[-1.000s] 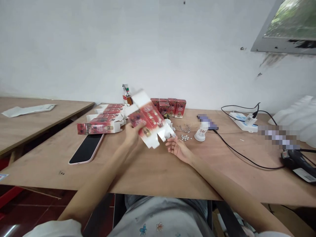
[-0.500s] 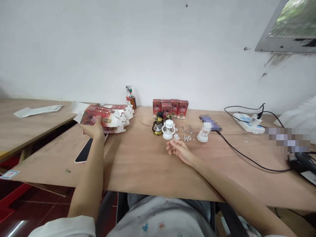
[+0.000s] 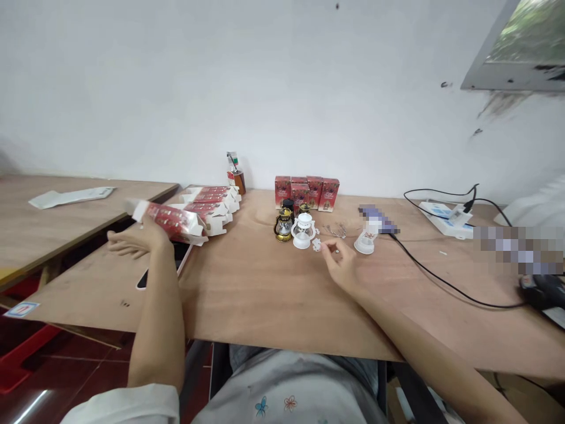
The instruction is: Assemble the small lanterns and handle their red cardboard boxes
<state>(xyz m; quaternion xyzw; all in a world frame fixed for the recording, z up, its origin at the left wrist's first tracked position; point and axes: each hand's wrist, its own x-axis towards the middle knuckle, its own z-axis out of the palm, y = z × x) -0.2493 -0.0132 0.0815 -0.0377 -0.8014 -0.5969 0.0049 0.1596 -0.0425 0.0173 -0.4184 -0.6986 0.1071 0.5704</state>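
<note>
My left hand (image 3: 139, 238) is at the left, its fingers stretched out to the left and its thumb beside a red printed carton (image 3: 174, 222). That carton has its white end flaps unfolded and lies tilted, its left end blurred; I cannot tell how firmly the hand touches it. More red cartons (image 3: 212, 203) with open flaps lie behind it. My right hand (image 3: 339, 262) has thumb and forefinger brought together beside small white pieces (image 3: 316, 243); anything between the fingertips is too small to make out. A white miniature lantern (image 3: 303, 232) and a gold-and-black one (image 3: 283, 227) stand just left of it.
Closed red boxes (image 3: 312, 193) stand near the wall. A white lantern part (image 3: 365, 242), thin metal wires (image 3: 336, 231) and a power strip (image 3: 445, 219) with a black cable lie rightward. A phone (image 3: 142, 280) is partly under my left arm. A bottle (image 3: 236, 176) stands at the back.
My left hand has moved left and down, its fingers now stretched out, and the carton has turned and dropped lower. My right hand has moved right to the small white pieces.
</note>
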